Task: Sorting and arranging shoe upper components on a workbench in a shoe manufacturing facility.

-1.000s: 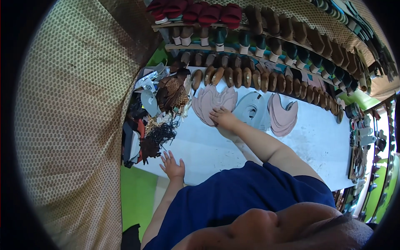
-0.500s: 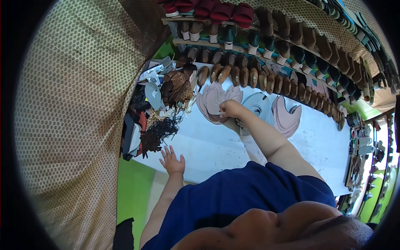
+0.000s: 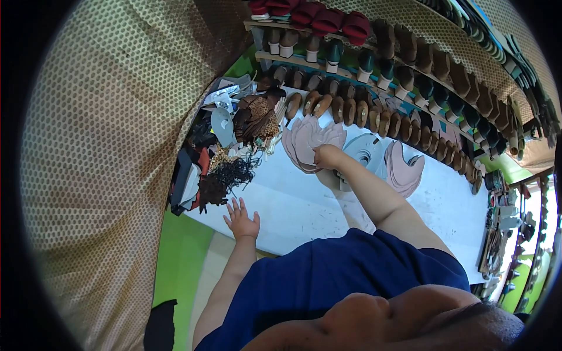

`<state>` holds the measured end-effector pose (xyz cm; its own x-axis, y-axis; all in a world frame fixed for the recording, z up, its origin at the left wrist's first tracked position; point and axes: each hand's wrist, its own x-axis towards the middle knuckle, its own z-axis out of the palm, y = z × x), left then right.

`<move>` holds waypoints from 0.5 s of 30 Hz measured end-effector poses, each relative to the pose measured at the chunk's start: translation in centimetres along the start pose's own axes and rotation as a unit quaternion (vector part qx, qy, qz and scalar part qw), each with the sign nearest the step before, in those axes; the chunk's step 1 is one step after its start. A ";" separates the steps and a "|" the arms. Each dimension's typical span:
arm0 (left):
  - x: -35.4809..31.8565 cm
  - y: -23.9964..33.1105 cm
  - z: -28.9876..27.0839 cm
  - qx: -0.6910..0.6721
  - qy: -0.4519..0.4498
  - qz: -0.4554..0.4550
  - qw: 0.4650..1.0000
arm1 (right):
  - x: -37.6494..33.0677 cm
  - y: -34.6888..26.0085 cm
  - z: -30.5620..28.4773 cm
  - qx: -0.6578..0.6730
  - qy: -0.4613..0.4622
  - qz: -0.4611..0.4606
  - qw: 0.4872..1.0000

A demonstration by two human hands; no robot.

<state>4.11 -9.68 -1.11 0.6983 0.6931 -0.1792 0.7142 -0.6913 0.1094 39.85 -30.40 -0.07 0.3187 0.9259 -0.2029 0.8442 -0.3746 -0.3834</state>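
Observation:
Fanned out on the white table [image 3: 281, 216] is a pile of thin pale pink cut pieces [image 3: 301, 143] with curved edges. My right hand [image 3: 329, 157] reaches to the pile's right edge with its fingers closed, pinching the border of a piece; the fingertips are partly hidden. My left hand [image 3: 242, 221] is open, fingers spread, resting at the table's near left edge and holding nothing. Just right of my right hand lies a pale grey rounded object [image 3: 366, 149] with a ring-like middle. Beyond it is a second pile of pink curved pieces [image 3: 404, 169].
Scraps and black stringy strips [image 3: 231, 172] heap up at the table's left. A row of brown shoe forms [image 3: 363, 111] lines the far edge. Shelves behind hold heeled shoes [image 3: 366, 64] and red slippers [image 3: 328, 20]. A patterned curtain [image 3: 117, 146] hangs at left.
My right hand has shifted slightly right along the edge of the pink pile, fingers still closed. My left hand stays spread at the table edge. The whole view has turned a little.

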 end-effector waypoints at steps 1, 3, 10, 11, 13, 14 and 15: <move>0.0 -0.1 0.3 -0.001 -0.001 0.000 1.000 | 0.0 -0.1 -0.2 -0.001 -0.002 -0.004 1.000; 0.0 -0.3 0.5 -0.003 -0.002 -0.003 1.000 | -0.3 0.1 -0.6 0.031 0.036 0.000 0.999; -0.1 -0.5 0.3 -0.007 0.001 -0.001 1.000 | 0.1 1.3 -5.8 0.279 0.229 0.242 0.901; -0.2 -0.4 0.2 -0.004 -0.001 0.000 1.000 | 0.0 0.9 -6.6 0.268 0.178 0.250 0.913; -0.1 -0.2 -0.1 -0.010 -0.002 0.000 1.000 | 0.6 1.0 -7.0 0.253 0.131 0.255 0.924; 0.0 -0.1 -0.2 -0.011 -0.007 0.001 1.000 | 0.9 1.3 -6.1 0.247 0.113 0.198 0.942; 0.0 -0.1 -0.2 -0.014 -0.005 -0.002 1.000 | 1.1 1.0 -5.6 0.241 0.092 0.139 0.956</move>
<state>4.07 -9.59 -0.97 0.6944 0.6941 -0.1899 0.7188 -0.6818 0.1362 43.44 -29.49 4.34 0.6100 0.7632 -0.2132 0.4333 -0.5465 -0.7166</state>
